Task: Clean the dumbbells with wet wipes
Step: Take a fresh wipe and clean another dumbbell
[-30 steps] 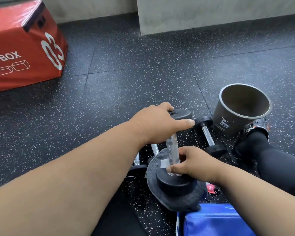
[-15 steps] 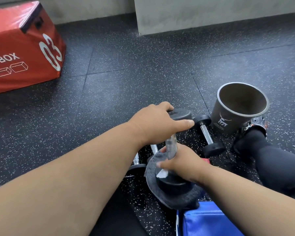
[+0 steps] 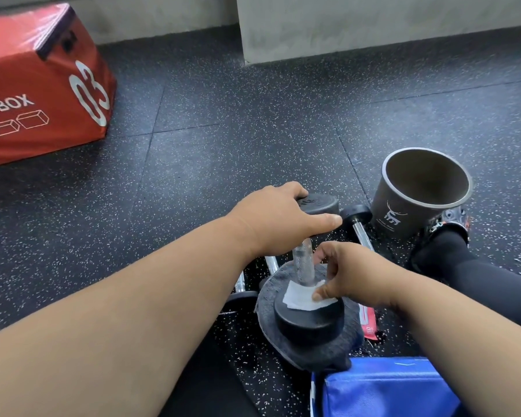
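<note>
Dumbbell (image 3: 306, 296) first: it stands upright on its lower black head, on a dark grey cloth (image 3: 268, 323) spread on the speckled black floor (image 3: 223, 139) just in front of you. Your left hand (image 3: 278, 219) sits over the upper head, fingers curled round its rim and the thumb stretched along the near edge, so you are gripping it from above. Your right hand (image 3: 352, 272) is low beside the knurled metal handle, its fingers bent and pinching a white wet wipe (image 3: 301, 297) that lies flat on the top face of the lower head, touching the foot of the handle. Behind the upright one, more dumbbells lie on the floor: one to the right (image 3: 358, 224), its black end near the grey bucket (image 3: 409, 206), and others (image 3: 253, 278) largely hidden under your left forearm. The bucket stands open-mouthed, tilted slightly toward you in this wide view, touching or just beside your shoe (image 3: 448, 224). A red packet (image 3: 367, 322) lies on the floor at the right edge of the cloth. A blue pad (image 3: 388, 389) fills the bottom edge beneath your right forearm. Far left, well apart from all this, is a red box (image 3: 39, 94) marked 03.
</note>
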Tool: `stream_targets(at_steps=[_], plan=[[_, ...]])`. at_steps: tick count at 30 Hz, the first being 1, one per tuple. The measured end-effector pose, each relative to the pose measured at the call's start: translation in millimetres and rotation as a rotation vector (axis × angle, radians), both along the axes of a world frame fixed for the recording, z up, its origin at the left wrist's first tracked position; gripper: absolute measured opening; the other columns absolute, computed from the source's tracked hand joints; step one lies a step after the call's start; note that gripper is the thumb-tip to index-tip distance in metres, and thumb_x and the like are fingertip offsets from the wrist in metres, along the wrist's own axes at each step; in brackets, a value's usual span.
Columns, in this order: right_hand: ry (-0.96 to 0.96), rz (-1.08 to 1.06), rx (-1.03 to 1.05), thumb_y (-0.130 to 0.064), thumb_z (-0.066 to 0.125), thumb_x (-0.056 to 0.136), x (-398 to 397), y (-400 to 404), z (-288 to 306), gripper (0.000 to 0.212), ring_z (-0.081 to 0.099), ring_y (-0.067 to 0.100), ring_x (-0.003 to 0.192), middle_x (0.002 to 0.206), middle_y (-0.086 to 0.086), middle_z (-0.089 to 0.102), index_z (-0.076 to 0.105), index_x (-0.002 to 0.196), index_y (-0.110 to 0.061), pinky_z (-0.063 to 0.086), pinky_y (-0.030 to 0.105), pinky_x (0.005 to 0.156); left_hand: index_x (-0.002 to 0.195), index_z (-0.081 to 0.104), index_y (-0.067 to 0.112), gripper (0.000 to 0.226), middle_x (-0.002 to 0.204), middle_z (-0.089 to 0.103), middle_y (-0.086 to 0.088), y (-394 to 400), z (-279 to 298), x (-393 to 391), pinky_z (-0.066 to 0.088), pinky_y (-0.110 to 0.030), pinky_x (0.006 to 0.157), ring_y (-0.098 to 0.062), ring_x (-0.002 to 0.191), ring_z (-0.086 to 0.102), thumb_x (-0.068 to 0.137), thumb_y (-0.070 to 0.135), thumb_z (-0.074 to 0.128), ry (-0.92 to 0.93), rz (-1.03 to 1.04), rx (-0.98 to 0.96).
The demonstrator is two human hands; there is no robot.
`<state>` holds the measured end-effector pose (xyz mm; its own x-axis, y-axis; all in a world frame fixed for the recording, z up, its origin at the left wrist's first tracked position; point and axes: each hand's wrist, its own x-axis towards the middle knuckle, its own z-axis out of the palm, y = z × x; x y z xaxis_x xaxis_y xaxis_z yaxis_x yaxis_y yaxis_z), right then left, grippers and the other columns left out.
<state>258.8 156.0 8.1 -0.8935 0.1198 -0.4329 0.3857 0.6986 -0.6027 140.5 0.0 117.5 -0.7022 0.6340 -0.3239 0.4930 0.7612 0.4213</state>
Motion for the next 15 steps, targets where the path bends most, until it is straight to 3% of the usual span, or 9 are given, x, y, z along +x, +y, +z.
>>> stream_targets(at_steps=[4,6,9,12,15], plan=[[-0.008,0.028,0.013,-0.025,0.092,0.074,2.4,-3.4,1.4,0.043,0.065,-0.003,0.064,0.081,-0.010,0.077,0.062,0.104,-0.035,0.045,0.017,0.061,0.147,0.051,0.039,0.083,0.127,0.066,0.007,-1.3,0.6,0.1,0.053,-0.040,0.100,-0.021,0.112,0.063,0.081,0.089,0.060,-0.005,-0.005,0.000],[-0.012,0.040,-0.046,-0.022,0.086,0.075,3.4,-7.9,1.1,0.039,0.071,0.004,0.071,0.084,-0.011,0.078,0.060,0.100,-0.036,0.050,0.019,0.064,0.147,0.051,0.039,0.082,0.127,0.066,0.007,-1.9,1.0,0.0,0.053,-0.039,0.098,-0.021,0.112,0.063,0.081,0.088,0.059,-0.001,-0.005,0.000],[-0.011,0.024,-0.196,-0.028,0.090,0.074,4.5,-13.7,-2.7,0.042,0.076,0.019,0.083,0.090,-0.002,0.078,0.064,0.105,-0.038,0.062,0.038,0.080,0.147,0.051,0.038,0.084,0.127,0.066,0.006,-1.7,0.7,0.5,0.053,-0.039,0.098,-0.021,0.112,0.063,0.081,0.089,0.059,-0.007,-0.007,0.002],[0.003,-0.015,-0.365,-0.019,0.091,0.078,5.6,-16.8,-9.2,0.052,0.079,0.026,0.095,0.098,0.006,0.081,0.065,0.120,-0.036,0.062,0.048,0.092,0.145,0.052,0.039,0.083,0.125,0.066,0.006,-1.8,0.0,0.8,0.054,-0.040,0.099,-0.021,0.110,0.064,0.080,0.090,0.060,-0.010,-0.005,0.013],[-0.031,-0.011,-0.490,-0.005,0.082,0.081,6.5,-19.1,-12.1,0.058,0.073,0.013,0.098,0.108,0.008,0.078,0.064,0.129,-0.031,0.057,0.041,0.099,0.144,0.052,0.040,0.083,0.125,0.065,0.005,-1.4,-0.5,1.2,0.053,-0.040,0.096,-0.021,0.109,0.063,0.079,0.090,0.060,-0.010,-0.004,0.011]])
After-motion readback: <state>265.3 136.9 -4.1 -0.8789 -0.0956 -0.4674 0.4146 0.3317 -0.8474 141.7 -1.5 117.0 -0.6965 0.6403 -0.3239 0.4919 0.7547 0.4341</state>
